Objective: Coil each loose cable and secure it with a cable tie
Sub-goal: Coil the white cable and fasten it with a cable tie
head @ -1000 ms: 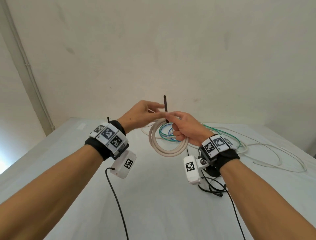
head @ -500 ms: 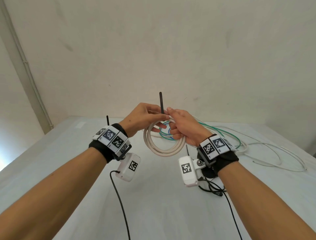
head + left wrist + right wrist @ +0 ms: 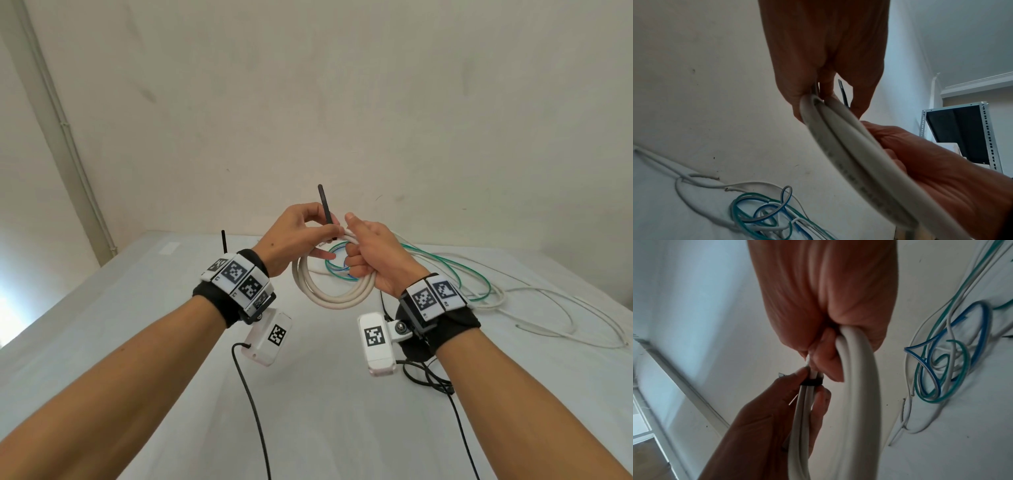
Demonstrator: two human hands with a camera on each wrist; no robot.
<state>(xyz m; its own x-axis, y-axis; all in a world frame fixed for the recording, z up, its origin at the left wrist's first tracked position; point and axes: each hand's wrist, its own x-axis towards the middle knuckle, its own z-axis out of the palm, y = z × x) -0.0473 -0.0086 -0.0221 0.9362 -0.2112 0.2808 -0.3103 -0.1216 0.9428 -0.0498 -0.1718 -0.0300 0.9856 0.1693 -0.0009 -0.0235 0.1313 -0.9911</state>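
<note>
Right hand [image 3: 375, 255] wraps its fingers round the white coil [image 3: 334, 291], up above the bench [image 3: 144, 308]; left hand [image 3: 294, 236] pinches the black tie [image 3: 326, 209] (tail pointing up), banded round the coil's strands.

a plain cream wall [image 3: 342, 102] behind the white table [image 3: 102, 325], metal shelving [image 3: 986, 129] nearby.

Cream-white coiled cable [image 3: 330, 293] with a black cable tie [image 3: 325, 209], over a white table [image 3: 144, 308].
Behind lie loose green [image 3: 455, 270], blue [image 3: 980, 331] and white wires [image 3: 561, 318]. Wristbands [image 3: 236, 277] are black with black-and-white square-patterned tags. The wall [image 3: 342, 102] is off-white.
</note>
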